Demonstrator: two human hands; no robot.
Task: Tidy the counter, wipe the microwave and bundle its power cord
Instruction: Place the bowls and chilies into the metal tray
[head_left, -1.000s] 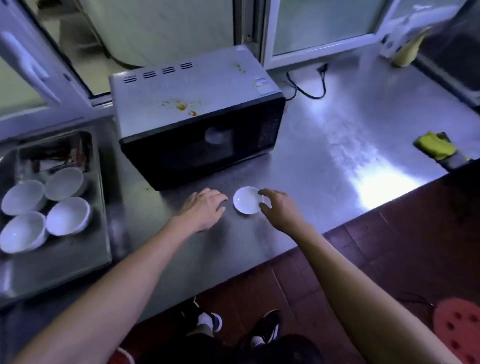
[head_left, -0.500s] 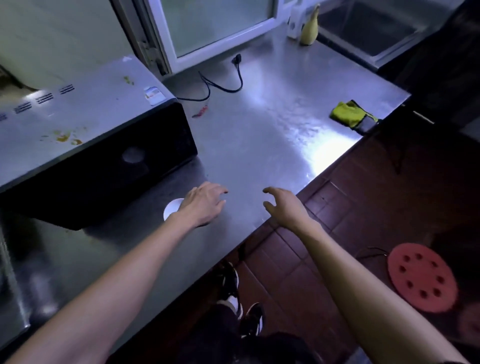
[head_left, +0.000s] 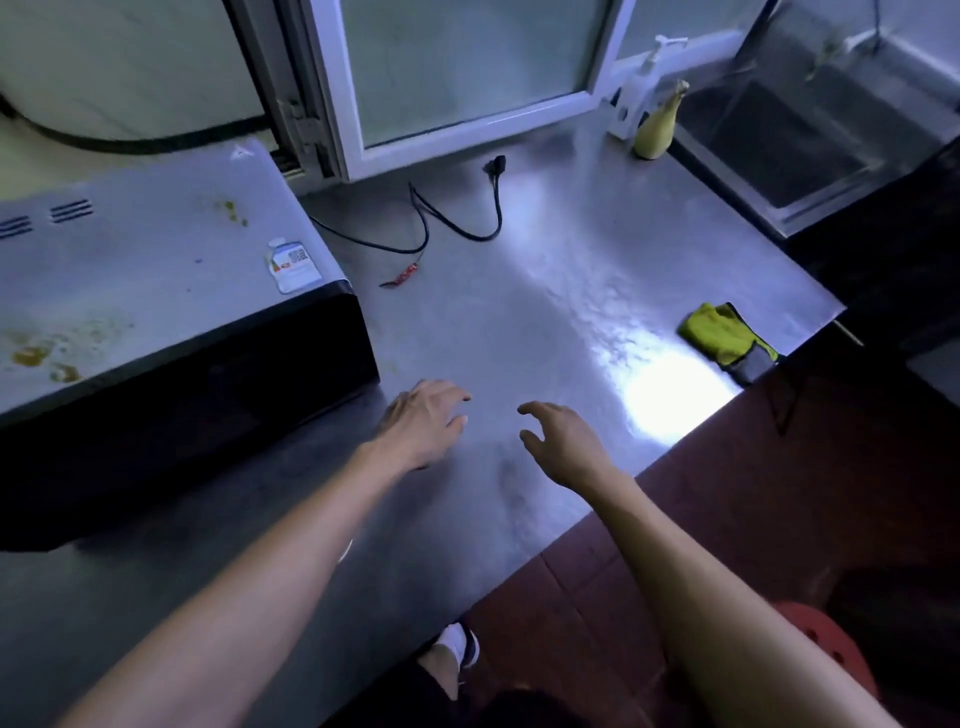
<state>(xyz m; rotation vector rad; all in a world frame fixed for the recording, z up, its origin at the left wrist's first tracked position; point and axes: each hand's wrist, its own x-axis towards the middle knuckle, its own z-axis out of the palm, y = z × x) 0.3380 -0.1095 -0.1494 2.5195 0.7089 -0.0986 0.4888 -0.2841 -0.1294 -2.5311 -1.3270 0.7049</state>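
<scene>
1. Both our hands have moved right along the counter (head_left: 545, 291) since the earlier frames; the small white dish we held then is now only a pale sliver under our left forearm, near the front edge.
2. Microwave (head_left: 156, 291) sits at the counter's left end, food stains on its top. Not yet wiped, we judge.
3. Left hand (head_left: 421, 421) hovers palm down just off the microwave's front right corner, fingers relaxed, holding nothing.
4. Right hand (head_left: 563, 441) hovers beside it near the front edge, fingers loosely spread, empty. We judge it is bound for the cloth or cord.
5. Yellow-green cloth (head_left: 727, 335) lies at the front right corner, within reach for wiping.
6. Power cord (head_left: 457, 223) lies loose by the back edge, plug unplugged below the window, so bundling is safe.
7. Red chilli (head_left: 402, 274) lies just in front of the cord: debris to clear.
</scene>
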